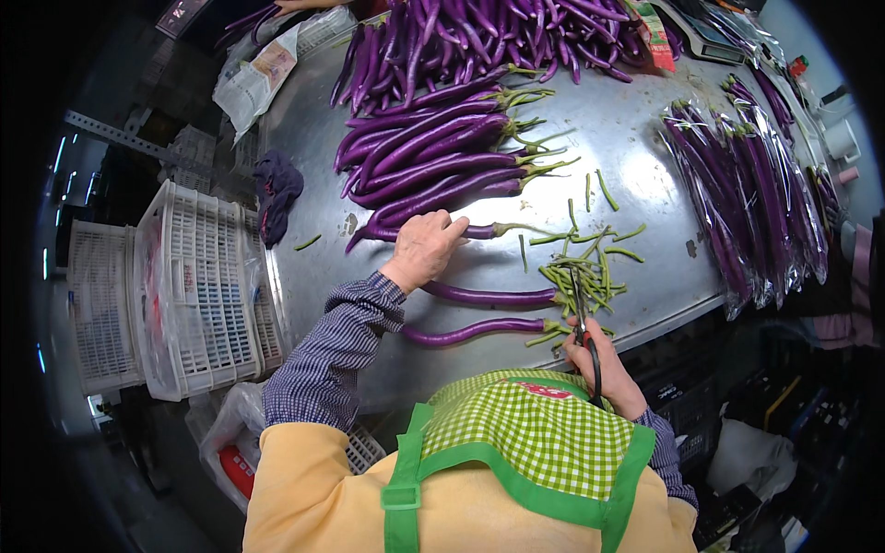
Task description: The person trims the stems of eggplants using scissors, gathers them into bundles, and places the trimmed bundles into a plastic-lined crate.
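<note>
My left hand (425, 247) grips a long purple eggplant (481, 231) by its middle, and its green stem points right. In my right hand (612, 370) is a pair of scissors (579, 307) with dark red-and-black handles, blades pointing away from me over a heap of cut green stem pieces (591, 280). Two eggplants with short stems, an upper one (498, 297) and a lower one (484, 332), lie closer to my body; their left ends are hidden behind my left hand and sleeve. Beyond my left hand, several long-stemmed eggplants (435, 166) lie side by side.
A large eggplant pile (477, 41) covers the far end of the metal table (318, 145). Eggplants in clear plastic bags (753, 200) lie right. Purple cloth (278, 190) rests at the left edge beside white plastic crates (207, 283). Another person's hand (297, 5) shows at the top.
</note>
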### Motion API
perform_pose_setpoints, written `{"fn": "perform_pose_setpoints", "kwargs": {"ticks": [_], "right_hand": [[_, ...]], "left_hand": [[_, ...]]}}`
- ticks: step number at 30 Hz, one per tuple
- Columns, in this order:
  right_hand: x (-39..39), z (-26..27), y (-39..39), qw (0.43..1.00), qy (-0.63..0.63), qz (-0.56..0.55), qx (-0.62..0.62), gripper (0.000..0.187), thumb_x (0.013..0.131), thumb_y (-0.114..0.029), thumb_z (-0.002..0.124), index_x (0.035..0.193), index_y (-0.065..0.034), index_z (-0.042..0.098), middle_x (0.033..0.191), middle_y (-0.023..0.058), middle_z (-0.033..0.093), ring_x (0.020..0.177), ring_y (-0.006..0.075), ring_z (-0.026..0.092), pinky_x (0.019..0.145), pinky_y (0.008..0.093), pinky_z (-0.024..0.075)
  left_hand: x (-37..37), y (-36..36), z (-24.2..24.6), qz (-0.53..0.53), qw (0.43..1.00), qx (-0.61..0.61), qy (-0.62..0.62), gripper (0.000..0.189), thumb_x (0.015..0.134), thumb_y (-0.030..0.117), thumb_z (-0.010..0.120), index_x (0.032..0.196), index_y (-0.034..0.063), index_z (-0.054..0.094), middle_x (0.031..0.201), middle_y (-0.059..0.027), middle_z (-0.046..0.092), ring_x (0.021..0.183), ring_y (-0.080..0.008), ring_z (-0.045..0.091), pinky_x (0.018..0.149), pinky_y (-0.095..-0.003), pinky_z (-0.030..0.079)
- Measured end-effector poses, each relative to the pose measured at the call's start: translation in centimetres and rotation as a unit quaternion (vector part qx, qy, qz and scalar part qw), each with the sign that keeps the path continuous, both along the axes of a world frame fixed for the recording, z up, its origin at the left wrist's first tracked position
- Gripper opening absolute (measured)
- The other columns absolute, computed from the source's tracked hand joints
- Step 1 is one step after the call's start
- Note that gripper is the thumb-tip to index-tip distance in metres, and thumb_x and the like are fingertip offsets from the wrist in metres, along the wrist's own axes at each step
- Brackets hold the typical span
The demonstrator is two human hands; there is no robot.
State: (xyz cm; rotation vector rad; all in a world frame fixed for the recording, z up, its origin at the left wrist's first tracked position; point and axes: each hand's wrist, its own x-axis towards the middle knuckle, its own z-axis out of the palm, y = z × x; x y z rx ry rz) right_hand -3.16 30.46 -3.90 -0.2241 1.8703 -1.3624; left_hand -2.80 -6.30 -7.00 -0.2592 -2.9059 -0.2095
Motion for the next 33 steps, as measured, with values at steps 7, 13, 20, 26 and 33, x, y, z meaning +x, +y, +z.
{"fn": "perform_pose_setpoints", "kwargs": {"ticks": [7, 13, 20, 26, 33], "right_hand": [[-0.9, -0.7, -0.7, 0.995, 0.090, 0.044, -0.021, 0.045, 0.094, -0.010, 0.060, 0.136, 0.0009, 0.046, 0.087, 0.0069, 0.059, 0.073, 0.0148, 0.057, 0.072, 0.0305, 0.0491], [-2.3, 0.6, -2.2, 0.991, 0.122, 0.048, -0.010, 0.037, 0.093, -0.011, 0.060, 0.127, -0.0001, 0.049, 0.090, 0.0126, 0.062, 0.077, 0.0219, 0.061, 0.074, 0.0346, 0.0507], [-2.7, -0.4, -2.2, 0.986, 0.143, 0.088, -0.004, 0.043, 0.093, -0.009, 0.061, 0.134, 0.0004, 0.049, 0.087, 0.0074, 0.059, 0.076, 0.0151, 0.055, 0.071, 0.0303, 0.0473], [-3.0, 0.7, -2.2, 0.992, 0.101, 0.070, 0.002, 0.035, 0.093, -0.010, 0.060, 0.125, 0.0014, 0.054, 0.078, 0.0071, 0.055, 0.069, 0.0169, 0.052, 0.065, 0.0319, 0.0442], [-2.2, -1.5, -0.8, 0.982, 0.163, 0.080, 0.045, 0.030, 0.090, -0.013, 0.061, 0.116, 0.0027, 0.059, 0.073, 0.0128, 0.055, 0.065, 0.0225, 0.053, 0.063, 0.0347, 0.0442]], "left_hand": [[0.6, 4.2, 4.1, -0.036, 0.998, 0.057, 0.001, 0.029, 0.086, 0.023, 0.075, 0.109, 0.0105, 0.064, 0.078, -0.0057, 0.055, 0.067, -0.0251, 0.060, 0.057, -0.0388, 0.046], [1.8, 6.1, 5.0, -0.027, 0.987, 0.144, -0.068, 0.029, 0.088, 0.028, 0.074, 0.107, 0.0083, 0.067, 0.083, -0.0078, 0.062, 0.071, -0.0283, 0.065, 0.059, -0.0393, 0.050], [1.9, 6.5, 5.1, -0.035, 0.969, 0.192, -0.155, 0.032, 0.086, 0.023, 0.075, 0.111, 0.0048, 0.066, 0.090, -0.0117, 0.062, 0.076, -0.0331, 0.064, 0.067, -0.0425, 0.052], [1.7, 7.2, 5.0, -0.019, 0.954, 0.254, -0.156, 0.044, 0.074, -0.002, 0.069, 0.117, 0.0028, 0.061, 0.099, -0.0156, 0.056, 0.092, -0.0365, 0.061, 0.076, -0.0454, 0.052], [2.5, 6.6, 2.9, -0.020, 0.957, 0.211, -0.198, 0.029, 0.074, 0.015, 0.081, 0.097, 0.0010, 0.069, 0.090, -0.0166, 0.065, 0.083, -0.0392, 0.065, 0.074, -0.0461, 0.053]]}}
